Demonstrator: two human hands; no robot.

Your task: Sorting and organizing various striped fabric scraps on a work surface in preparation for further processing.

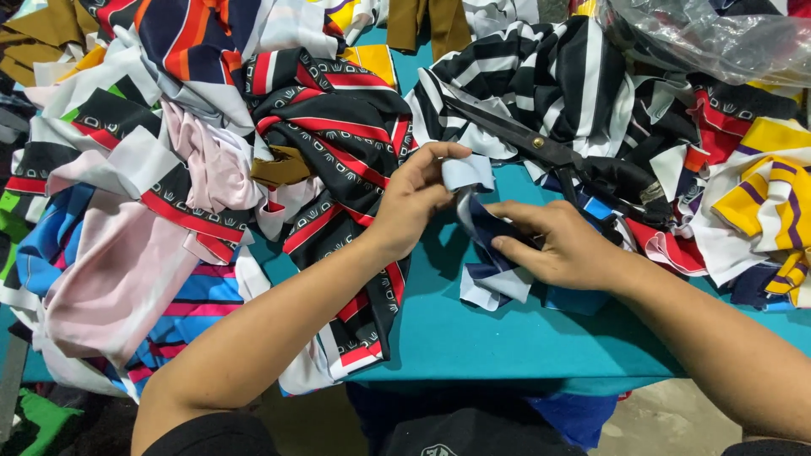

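Navy-and-white fabric scrap (486,253) lay on the teal bench (473,338), near its middle. Left hand (414,203) pinched the scrap's pale upper edge, fingers (448,154) closed on it. Right hand (562,245) pressed flat on the scrap, fingers extended. Black scissors (541,148) rested just behind, among heaped striped cloth (338,135).

Black scissors (541,145) lie on a black-and-white striped cloth (557,80) at the far side of the teal bench (473,338). A clear plastic bag (718,34) sits at the top right. A pink cloth (118,279) lies on the left, near a black-and-red patterned cloth (338,127). Yellow-and-purple cloth (773,203) lies at the right edge.
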